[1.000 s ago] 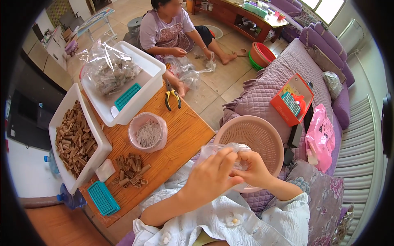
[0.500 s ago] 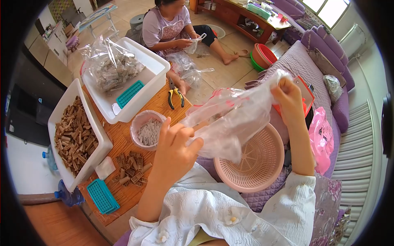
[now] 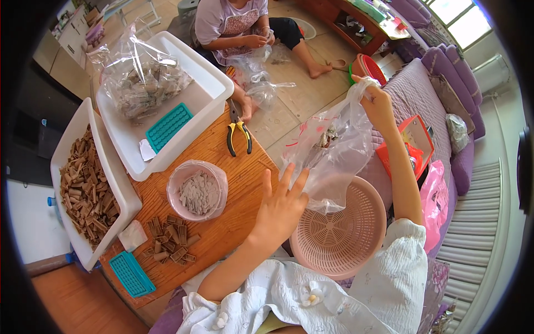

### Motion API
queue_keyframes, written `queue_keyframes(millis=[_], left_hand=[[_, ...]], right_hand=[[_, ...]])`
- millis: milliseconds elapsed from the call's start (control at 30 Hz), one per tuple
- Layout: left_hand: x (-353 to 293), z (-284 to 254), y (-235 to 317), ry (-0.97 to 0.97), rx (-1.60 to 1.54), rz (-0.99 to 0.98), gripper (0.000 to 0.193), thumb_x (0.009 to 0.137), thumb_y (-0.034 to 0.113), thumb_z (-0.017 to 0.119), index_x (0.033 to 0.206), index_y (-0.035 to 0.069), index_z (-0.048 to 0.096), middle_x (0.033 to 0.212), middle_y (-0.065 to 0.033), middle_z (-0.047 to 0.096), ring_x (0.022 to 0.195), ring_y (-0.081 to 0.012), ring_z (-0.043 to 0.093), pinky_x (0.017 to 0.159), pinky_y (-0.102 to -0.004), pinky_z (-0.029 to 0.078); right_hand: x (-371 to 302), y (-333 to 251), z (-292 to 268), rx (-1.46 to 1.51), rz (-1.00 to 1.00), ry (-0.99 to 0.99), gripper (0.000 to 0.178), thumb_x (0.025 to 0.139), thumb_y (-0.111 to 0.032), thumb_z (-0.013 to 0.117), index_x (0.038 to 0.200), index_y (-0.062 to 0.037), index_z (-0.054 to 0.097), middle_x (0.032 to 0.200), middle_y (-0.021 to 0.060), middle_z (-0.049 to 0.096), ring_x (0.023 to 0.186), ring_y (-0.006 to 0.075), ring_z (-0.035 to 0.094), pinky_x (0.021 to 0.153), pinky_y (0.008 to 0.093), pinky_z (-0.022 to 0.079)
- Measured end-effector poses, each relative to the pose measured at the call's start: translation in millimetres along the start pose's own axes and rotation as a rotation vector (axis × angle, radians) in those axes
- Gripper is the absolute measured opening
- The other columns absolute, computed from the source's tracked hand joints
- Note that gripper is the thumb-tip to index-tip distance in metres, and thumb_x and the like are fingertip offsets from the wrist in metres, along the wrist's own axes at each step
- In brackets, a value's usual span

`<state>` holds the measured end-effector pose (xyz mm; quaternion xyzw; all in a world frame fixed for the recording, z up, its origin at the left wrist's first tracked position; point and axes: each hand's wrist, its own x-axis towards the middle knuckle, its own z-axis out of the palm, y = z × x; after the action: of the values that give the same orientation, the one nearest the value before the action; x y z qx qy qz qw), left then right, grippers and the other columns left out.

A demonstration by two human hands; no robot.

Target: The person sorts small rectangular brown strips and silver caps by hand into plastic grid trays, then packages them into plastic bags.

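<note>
1. Purple sofa [image 3: 406, 86]: biggest thing here, along R side of the rm, w/ quilted cover.
2. Wooden table [image 3: 247, 181]: to the L of the worker.
3. Co-worker [image 3: 238, 28]: sits on the floor past the table, hands close together, clear plastic lying around.
4. Far white tray [image 3: 194, 127]: holds a second clear bag [image 3: 147, 83] w/ greyish pcs, also a teal mould [image 3: 169, 127].
5. Near white tray [image 3: 109, 170]: full of brown pcs [image 3: 86, 195].
6. Pink basket [image 3: 340, 261]: round, slotted, just in front of the worker.
7. Clear plastic bag [image 3: 350, 153]: hangs from the R hand, its lower end over the far rim of the basket; some small dark bits show inside.
8. Tub [image 3: 219, 186]: on the table, w/ grey pcs [image 3: 199, 193].
9. R hand [image 3: 378, 106]: raised, fingers closed, gripping the bag near its top.
10. L hand [image 3: 282, 205]: open, fingers spread, holds nothing that I see; it is right by the bag's L edge, but if it touches, I cannot tell.
11. Pliers [image 3: 238, 136]: yellow-black handles apart, near the table's edge.
</note>
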<state>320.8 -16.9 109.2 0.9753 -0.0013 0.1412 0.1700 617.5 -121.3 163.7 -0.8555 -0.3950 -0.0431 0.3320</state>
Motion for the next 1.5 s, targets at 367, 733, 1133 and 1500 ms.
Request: queue_keyframes(millis=[367, 733, 1133, 1500], left_hand=[[17, 41, -19, -0.181, 0.042, -0.192, 0.037, 0.070, 0.024, 0.068, 0.104, 0.012, 0.060, 0.135, -0.0101, 0.034, 0.127, -0.0320, 0.026, 0.101, -0.0600, 0.018], [-89, -7, -24, -0.533, -1.225, -0.288, 0.028, 0.082, 0.016, 0.059, 0.108, 0.008, 0.057, 0.118, -0.0125, 0.051, 0.113, -0.0269, 0.047, 0.094, -0.0355, 0.038], [-163, -26, -90, -0.543, -1.835, -1.386, 0.034, 0.086, 0.022, 0.054, 0.113, 0.002, 0.051, 0.121, -0.0127, 0.049, 0.113, -0.0223, 0.046, 0.097, -0.0346, 0.035], [-180, -21, -101, -0.268, -2.052, -1.323, 0.035, 0.086, 0.028, 0.054, 0.110, 0.003, 0.053, 0.119, -0.0131, 0.050, 0.110, -0.0228, 0.048, 0.094, -0.0360, 0.037]], right_hand=[[23, 38, 59, 0.075, 0.077, -0.074, 0.019, 0.073, 0.001, 0.059, 0.092, 0.0027, 0.061, 0.105, 0.0018, 0.065, 0.062, 0.0067, 0.053, 0.060, 0.0232, 0.045], [47, 144, 184, -0.146, 0.094, -0.382, 0.023, 0.072, -0.020, 0.064, 0.087, -0.0029, 0.063, 0.083, 0.0240, 0.060, 0.080, 0.0416, 0.058, 0.072, 0.0439, 0.048], [14, 248, 323, -0.473, 0.406, -0.709, 0.032, 0.074, -0.028, 0.066, 0.099, -0.0088, 0.062, 0.101, 0.0155, 0.062, 0.096, 0.0324, 0.058, 0.079, 0.0400, 0.049], [21, 283, 338, -0.007, 0.910, -0.492, 0.055, 0.071, -0.035, 0.065, 0.119, -0.0104, 0.056, 0.118, 0.0186, 0.054, 0.114, 0.0272, 0.049, 0.094, 0.0364, 0.039]])
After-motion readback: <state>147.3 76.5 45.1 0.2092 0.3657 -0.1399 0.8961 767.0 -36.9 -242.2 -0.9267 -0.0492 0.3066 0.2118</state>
